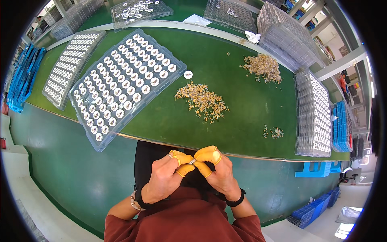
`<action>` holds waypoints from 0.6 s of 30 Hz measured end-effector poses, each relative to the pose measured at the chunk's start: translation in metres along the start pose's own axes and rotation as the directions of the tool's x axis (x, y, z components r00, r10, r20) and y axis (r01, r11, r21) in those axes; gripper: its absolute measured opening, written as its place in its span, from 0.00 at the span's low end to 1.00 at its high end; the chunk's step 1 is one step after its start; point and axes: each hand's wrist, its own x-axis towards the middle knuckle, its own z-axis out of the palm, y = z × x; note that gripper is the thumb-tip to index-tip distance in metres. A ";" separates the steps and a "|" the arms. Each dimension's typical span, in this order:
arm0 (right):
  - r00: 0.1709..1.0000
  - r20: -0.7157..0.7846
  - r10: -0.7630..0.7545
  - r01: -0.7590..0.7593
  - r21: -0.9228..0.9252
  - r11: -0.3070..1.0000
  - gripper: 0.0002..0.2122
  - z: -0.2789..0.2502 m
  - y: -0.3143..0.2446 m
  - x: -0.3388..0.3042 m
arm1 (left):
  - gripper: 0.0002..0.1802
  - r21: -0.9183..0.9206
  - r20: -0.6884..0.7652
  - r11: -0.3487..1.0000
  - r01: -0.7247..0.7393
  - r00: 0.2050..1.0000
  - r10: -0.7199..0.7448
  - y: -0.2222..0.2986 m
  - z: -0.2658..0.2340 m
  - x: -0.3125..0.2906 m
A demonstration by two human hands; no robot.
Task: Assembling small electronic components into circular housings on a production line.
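My left hand [166, 172] and my right hand [219, 171] meet in front of my body, just off the near edge of the green table [250, 113]. Yellow finger cots cover the thumbs and forefingers. Both hands pinch a small silvery-white part [192, 161], mostly hidden by the fingertips, so its exact kind does not show. Beyond them lies a loose pile of tiny orange-and-silver wire-legged components [203, 101]. A clear tray [98, 147] with rows of round white pieces with dark centres is to the left. One loose round white piece [188, 74] rests beside its right corner.
Another filled tray [60, 103] lies farther left, by blue crates [25, 76]. A second component pile [264, 67] and a small cluster [277, 132] are on the right. Stacked trays [312, 115] line the right end. More trays [142, 9] and a stack [288, 36] stand behind.
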 end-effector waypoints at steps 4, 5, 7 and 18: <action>0.935 0.023 0.353 -0.339 0.346 0.875 0.12 0.003 -0.003 -0.001 | 0.07 -0.241 0.075 0.945 0.220 0.975 -0.208 0.004 -0.006 0.002; 0.939 0.021 0.342 -0.328 0.343 0.880 0.12 0.001 -0.001 0.002 | 0.07 -0.241 0.069 0.948 0.208 0.978 -0.197 0.005 -0.009 0.002; 0.935 -0.001 0.354 -0.346 0.212 0.914 0.10 -0.005 0.003 0.011 | 0.08 -0.598 0.100 0.689 0.410 0.891 -0.443 0.004 -0.022 0.003; 0.980 -0.181 0.086 -0.185 -0.648 0.739 0.07 -0.012 0.031 0.041 | 0.05 -0.206 -0.579 0.948 0.242 0.751 -0.318 -0.005 -0.170 0.015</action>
